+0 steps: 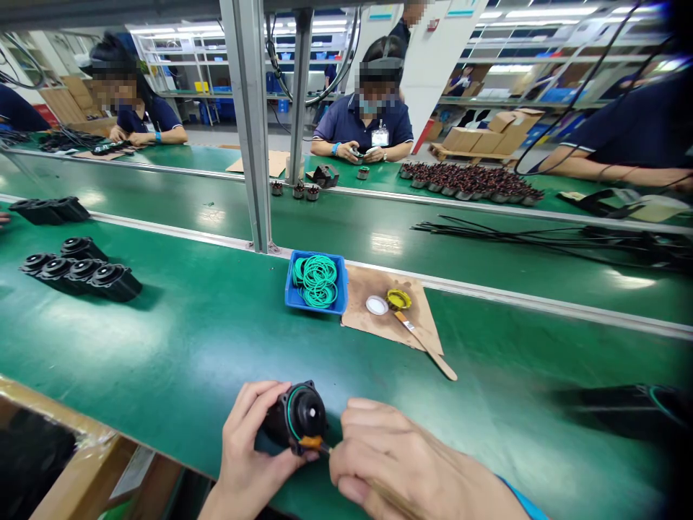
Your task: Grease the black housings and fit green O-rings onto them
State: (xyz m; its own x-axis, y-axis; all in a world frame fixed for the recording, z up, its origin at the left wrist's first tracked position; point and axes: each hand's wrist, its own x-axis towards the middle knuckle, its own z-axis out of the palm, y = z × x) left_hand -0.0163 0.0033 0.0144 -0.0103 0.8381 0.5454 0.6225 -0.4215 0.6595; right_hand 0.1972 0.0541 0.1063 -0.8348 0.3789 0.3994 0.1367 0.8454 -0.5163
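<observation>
Bench (189,339): green top, under our grip.
Spare housings (81,271): row well left of and beyond our grip.
Right hand (401,462): closed round a thin stick (323,448), just right of the black housing (300,417).
Left hand (246,448): we clasp the black housing from its left, fingers behind, thumb below.
Housing axis: face tilted up toward us, green ring (290,413) on it.
Orange tip (310,440): touching the housing's lower rim.

No writing can be read from here: the white badge (380,136) on the dark blue polo shirt (346,121) opposite and the teal overhead signs (460,12) are too blurred.
</observation>
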